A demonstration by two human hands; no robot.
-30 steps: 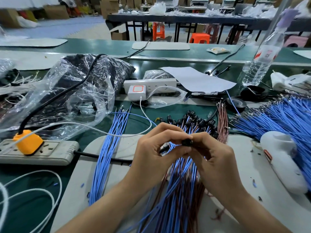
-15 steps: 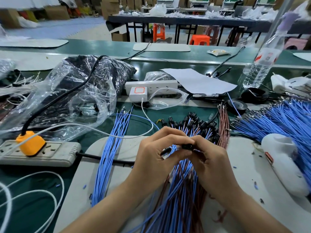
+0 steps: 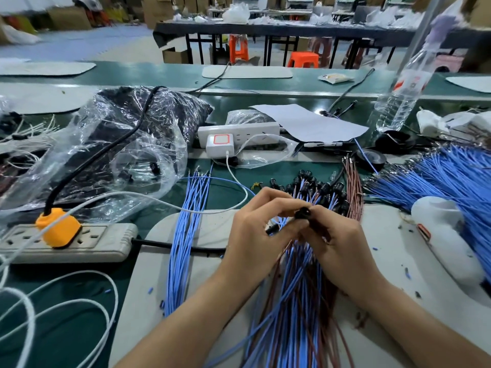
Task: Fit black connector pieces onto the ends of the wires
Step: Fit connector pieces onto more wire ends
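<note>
Your left hand (image 3: 255,235) and right hand (image 3: 337,243) meet above the near centre of the desk (image 3: 159,75). The fingers (image 3: 279,201) of both hands are closed together around one black connector piece (image 3: 303,213), pinched between the fingertips. A second small black piece (image 3: 272,229) protrudes beneath your left thumb.

Below your hands, a mixed bundle of blue and brown wires (image 3: 295,301) fans toward the near edge across a grey work mat (image 3: 207,229). Immediately beyond your fingers lies a cluster of fitted black connectors (image 3: 318,185); a brown wire bundle (image 3: 354,187) lies just to its right.

A separate blue wire bundle (image 3: 186,235) lies on the left. A large pile of blue wires (image 3: 451,181) fills the right side, partly covered by a white tool (image 3: 449,240).

On the far left are a clear plastic bag (image 3: 119,144), a beige power strip (image 3: 87,243) with an orange plug (image 3: 57,227), and a white cable (image 3: 79,309). A white charger (image 3: 220,145), a paper sheet (image 3: 308,123) and a water bottle (image 3: 403,96) lie farther away.
</note>
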